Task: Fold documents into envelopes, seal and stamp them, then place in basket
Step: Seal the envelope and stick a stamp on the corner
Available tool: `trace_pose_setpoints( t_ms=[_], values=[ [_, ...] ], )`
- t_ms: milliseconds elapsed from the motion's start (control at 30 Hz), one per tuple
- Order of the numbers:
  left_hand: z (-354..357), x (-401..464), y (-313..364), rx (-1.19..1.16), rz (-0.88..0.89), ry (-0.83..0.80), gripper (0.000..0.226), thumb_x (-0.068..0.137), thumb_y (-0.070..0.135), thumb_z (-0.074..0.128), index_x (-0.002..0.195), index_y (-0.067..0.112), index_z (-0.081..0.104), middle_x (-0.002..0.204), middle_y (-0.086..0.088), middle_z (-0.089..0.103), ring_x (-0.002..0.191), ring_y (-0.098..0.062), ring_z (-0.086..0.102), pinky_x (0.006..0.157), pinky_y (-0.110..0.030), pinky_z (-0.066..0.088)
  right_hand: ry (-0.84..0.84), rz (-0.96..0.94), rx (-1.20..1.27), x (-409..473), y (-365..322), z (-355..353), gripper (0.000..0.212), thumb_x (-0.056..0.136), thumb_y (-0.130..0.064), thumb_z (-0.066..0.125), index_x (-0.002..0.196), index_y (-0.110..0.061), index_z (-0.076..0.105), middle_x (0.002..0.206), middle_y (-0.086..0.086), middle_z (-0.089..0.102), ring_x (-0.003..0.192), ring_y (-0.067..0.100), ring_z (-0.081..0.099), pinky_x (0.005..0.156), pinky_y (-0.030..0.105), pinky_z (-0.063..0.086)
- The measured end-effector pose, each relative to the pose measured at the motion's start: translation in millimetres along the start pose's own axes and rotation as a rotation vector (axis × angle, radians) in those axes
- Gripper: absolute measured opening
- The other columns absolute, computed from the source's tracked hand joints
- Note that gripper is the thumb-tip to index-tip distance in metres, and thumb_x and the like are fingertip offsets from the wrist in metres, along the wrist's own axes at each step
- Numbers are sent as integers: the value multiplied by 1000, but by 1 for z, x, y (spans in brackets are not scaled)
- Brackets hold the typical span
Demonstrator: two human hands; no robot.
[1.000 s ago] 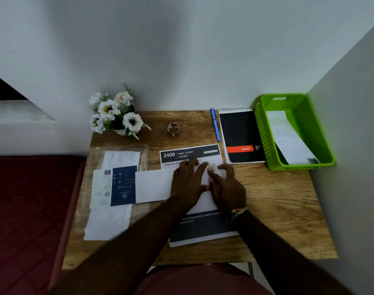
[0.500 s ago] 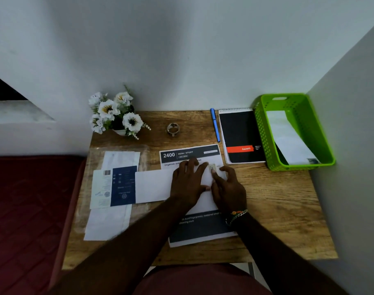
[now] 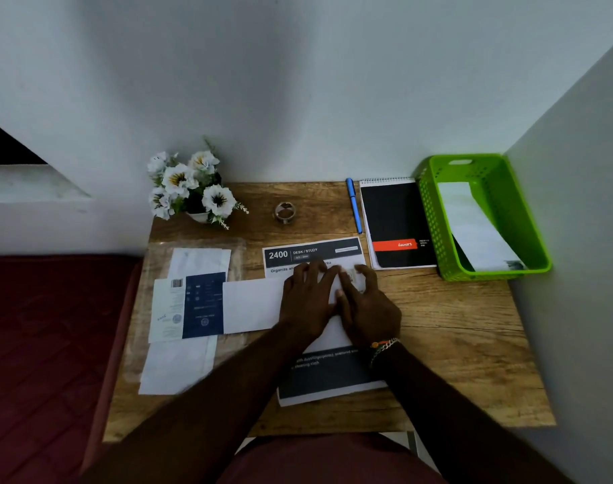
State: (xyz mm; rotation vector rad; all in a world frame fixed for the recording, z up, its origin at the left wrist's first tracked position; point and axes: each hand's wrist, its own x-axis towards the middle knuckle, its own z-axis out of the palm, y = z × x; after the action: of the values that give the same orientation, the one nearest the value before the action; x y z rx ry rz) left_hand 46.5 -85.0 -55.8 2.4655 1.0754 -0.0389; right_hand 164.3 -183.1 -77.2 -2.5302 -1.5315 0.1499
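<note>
Desk (image 3: 455, 344) set against the wall. Rear left: flowers (image 3: 193, 185). Rear centre: tape roll (image 3: 284, 212). Right of it, pen (image 3: 353, 206), then notepad (image 3: 395, 221) just beside, then basket (image 3: 434, 218) at the right edge, an envelope (image 3: 472, 225) lying in it. Centre: printed sheet (image 3: 329, 382), a second envelope (image 3: 252, 305) across it, both hands (image 3: 308, 298) (image 3: 367, 305) resting on that. Left: stacked papers (image 3: 179, 365) with a booklet (image 3: 203, 305) on top.

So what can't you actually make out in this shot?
- Small stamp, head view: design blurred, partly covered by right hand.
- White envelope: right end hidden under left hand.
- Green plastic basket: mark on the white envelope inside too small.
</note>
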Motion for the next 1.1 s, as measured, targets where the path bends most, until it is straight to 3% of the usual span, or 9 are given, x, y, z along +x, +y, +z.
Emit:
trace_pose_setpoints(
  t_ms=[167, 367, 600, 767, 900, 1100],
  values=[
    [-1, 0, 1, 6, -4, -13, 74, 89, 59, 59, 152, 35, 28, 156, 0, 23, 144, -28, 18, 114, -42, 25, -6, 42, 27, -3, -5, 1, 53, 100, -57, 27, 149, -36, 37, 159, 3, 29, 80, 18, 66, 50, 27, 49],
    [-2, -1, 2, 6, -4, -29, 75, 90, 58, 57, 154, 34, 25, 159, -2, 20, 146, -27, 15, 117, -42, 22, -1, 126, 28, -3, -14, 0, 54, 101, -52, 34, 150, -29, 39, 164, -2, 23, 90, 22, 66, 56, 26, 42],
    [3, 0, 1, 24, -7, -6, 75, 88, 62, 57, 152, 35, 29, 156, -1, 24, 142, -27, 19, 115, -43, 28, 56, 122, 50, -7, -10, 4, 60, 100, -51, 28, 148, -19, 43, 162, 2, 28, 77, 20, 66, 51, 23, 39],
    [5, 0, 0, 23, -2, 1, 76, 87, 62, 59, 152, 35, 29, 156, -1, 24, 142, -27, 20, 114, -42, 28, 39, 29, 55, -8, -4, 2, 52, 100, -51, 35, 145, -29, 47, 158, 6, 34, 79, 18, 66, 50, 21, 40],
    [4, 0, 0, 32, 2, -3, 75, 88, 60, 58, 152, 34, 29, 157, -2, 22, 143, -27, 19, 114, -42, 26, -5, 94, 48, -3, -10, -1, 56, 102, -53, 28, 150, -27, 39, 165, 1, 18, 87, 23, 67, 58, 29, 51],
    [1, -2, 5, 53, 1, 34, 62, 95, 48, 54, 151, 33, 32, 157, -3, 25, 143, -27, 21, 114, -41, 27, -68, 184, 9, 2, -22, -10, 62, 102, -54, 23, 156, -24, 23, 168, 0, 2, 96, 25, 66, 65, 32, 49]
  ],
)
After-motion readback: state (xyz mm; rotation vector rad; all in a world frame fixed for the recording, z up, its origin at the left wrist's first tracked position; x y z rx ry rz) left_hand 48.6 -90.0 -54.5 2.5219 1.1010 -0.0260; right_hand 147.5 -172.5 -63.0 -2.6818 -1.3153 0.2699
